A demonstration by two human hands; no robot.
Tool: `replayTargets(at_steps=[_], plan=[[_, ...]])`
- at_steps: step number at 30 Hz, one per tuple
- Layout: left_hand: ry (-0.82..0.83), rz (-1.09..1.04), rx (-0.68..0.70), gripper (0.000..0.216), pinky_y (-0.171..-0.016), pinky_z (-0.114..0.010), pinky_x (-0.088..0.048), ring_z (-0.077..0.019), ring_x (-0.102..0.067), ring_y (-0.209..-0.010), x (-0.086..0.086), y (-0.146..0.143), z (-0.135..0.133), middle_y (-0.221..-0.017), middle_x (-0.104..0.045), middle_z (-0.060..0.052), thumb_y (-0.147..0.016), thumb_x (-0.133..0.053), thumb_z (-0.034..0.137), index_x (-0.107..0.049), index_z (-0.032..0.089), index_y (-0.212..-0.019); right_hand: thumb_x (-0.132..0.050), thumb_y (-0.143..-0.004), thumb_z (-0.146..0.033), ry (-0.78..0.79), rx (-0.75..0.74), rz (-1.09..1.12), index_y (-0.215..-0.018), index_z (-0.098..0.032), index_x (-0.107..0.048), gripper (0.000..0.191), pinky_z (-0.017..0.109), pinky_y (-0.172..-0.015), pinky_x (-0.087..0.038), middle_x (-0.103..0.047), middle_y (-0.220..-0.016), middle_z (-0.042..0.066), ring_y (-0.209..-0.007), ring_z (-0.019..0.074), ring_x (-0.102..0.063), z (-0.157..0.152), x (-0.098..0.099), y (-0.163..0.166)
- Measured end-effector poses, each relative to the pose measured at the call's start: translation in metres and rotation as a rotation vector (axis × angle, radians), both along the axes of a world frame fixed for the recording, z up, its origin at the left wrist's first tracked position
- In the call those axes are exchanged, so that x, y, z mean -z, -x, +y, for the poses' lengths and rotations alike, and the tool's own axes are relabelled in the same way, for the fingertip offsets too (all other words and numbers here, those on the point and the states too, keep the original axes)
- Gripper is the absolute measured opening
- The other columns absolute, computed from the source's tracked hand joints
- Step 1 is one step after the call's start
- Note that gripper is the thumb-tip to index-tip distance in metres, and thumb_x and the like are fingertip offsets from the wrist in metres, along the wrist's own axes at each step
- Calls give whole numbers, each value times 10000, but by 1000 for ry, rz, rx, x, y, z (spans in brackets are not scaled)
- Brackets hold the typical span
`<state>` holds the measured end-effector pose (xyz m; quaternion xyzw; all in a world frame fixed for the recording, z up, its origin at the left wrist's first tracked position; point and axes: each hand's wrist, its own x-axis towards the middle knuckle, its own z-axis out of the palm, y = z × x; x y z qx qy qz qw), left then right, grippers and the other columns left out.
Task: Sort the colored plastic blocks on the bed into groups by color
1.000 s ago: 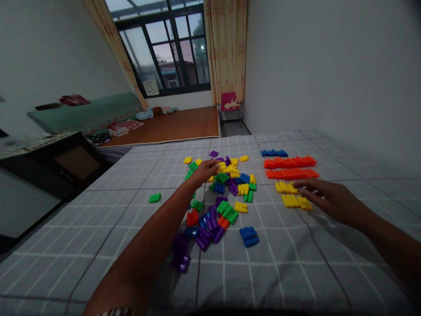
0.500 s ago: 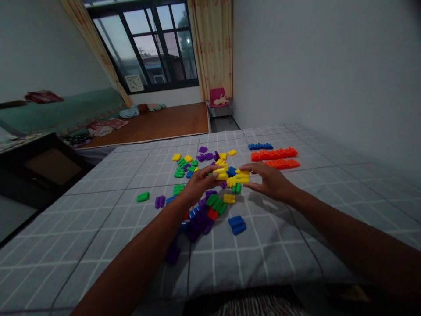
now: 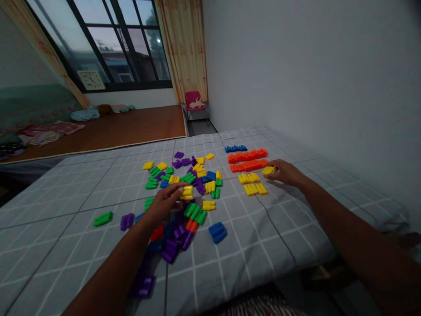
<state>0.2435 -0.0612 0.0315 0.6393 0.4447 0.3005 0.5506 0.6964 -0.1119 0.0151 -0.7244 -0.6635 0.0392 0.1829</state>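
My left hand [image 3: 164, 201] is closed on a yellow block [image 3: 187, 192], held just above a loose pile of mixed coloured blocks [image 3: 186, 206] on the grey checked bedsheet [image 3: 98, 245]. My right hand [image 3: 287, 172] is closed on another yellow block [image 3: 269, 170] at the right end of two short rows of yellow blocks [image 3: 251, 183]. Behind those lie two rows of orange blocks [image 3: 247, 159] and a short row of blue blocks [image 3: 235, 149].
A lone green block [image 3: 103, 218] and a purple one [image 3: 127, 220] lie left of the pile; two blue blocks [image 3: 218, 231] lie in front. A white wall [image 3: 312, 79] runs along the right. Beyond the bed are a wooden floor [image 3: 108, 129], a pink chair [image 3: 194, 102] and a window.
My right hand has carried a yellow block from the pile rightward to the yellow rows. My left hand has drawn back slightly with its yellow block. The view has swung right.
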Motion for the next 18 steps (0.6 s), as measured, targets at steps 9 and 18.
replayTargets(at_steps=[9, 18], plan=[[20, 15, -13, 579, -606, -256, -509, -227, -674, -882, -3, 2, -3, -1056, -701, -89, -766, -638, 561, -623, 193, -1212, -721, -676, -403, 213, -37, 50, -1168, -214, -662, 531, 307, -739, -485, -693, -1085, 85, -839, 224, -637, -5, 10, -2], [8, 46, 13, 591, -633, -266, -502, -216, -659, -865, -1, 0, -3, -1075, -688, -90, -788, -615, 564, -598, 181, -1237, -675, -722, -400, 197, -62, 11, -1120, -234, -671, 431, 300, -740, -489, -697, -1102, 66, -843, 214, -655, 1, 18, -7]])
